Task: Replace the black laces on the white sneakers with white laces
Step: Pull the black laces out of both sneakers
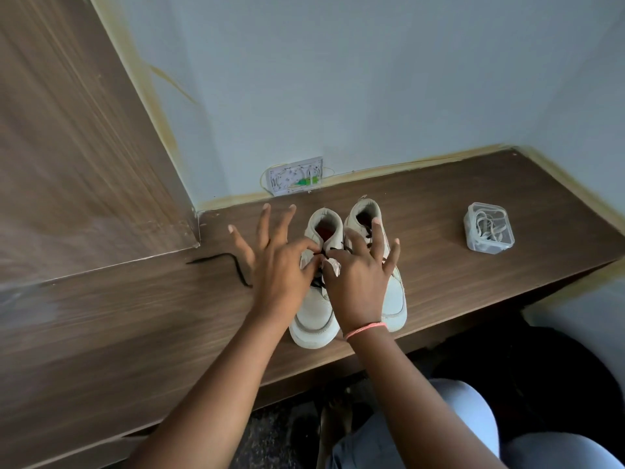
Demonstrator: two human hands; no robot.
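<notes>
The 2 white sneakers stand side by side, touching, in the middle of the counter, toes at its front edge, so no hand passes between them. To their left a loose black lace lies on the wood, and beyond it a wooden panel closes that side. Behind the heels, a wall box sits at the foot of the wall. To the right, bare wood lies open as far as the clear container of white laces.

Sneakers on table, container to their right
</notes>
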